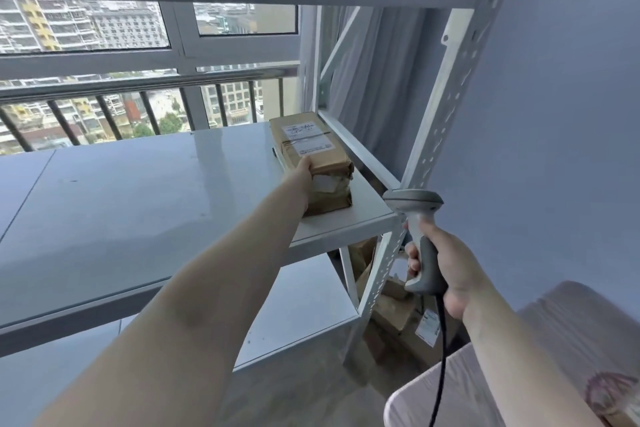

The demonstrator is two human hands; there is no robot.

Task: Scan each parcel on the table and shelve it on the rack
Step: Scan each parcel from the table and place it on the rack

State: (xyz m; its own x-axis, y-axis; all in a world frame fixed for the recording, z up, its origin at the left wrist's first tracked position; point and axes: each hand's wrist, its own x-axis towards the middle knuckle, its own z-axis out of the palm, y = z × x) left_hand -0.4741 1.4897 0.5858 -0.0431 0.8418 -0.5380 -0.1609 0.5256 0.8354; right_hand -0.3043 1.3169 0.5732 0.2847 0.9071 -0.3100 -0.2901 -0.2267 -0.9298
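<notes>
White metal rack [446, 107] with a glossy shelf [138, 191]; brown cardboard parcel [311, 156] sits at the shelf's right end, near the front corner post, label up. Left hand [302, 173] is pressed to the parcel's near end, fingers hidden so its grip can't be told. Right hand [446, 270] is closed around a grey corded scanner [417, 222], beside the post, above the table [571, 322] corner.

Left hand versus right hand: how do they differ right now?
The left hand reaches far forward to the brown parcel on the rack shelf; the right hand stays near the body, beside the rack post. The left touches the parcel's near end, its grip unclear; the right is wrapped around the scanner handle. Both are bare.
</notes>
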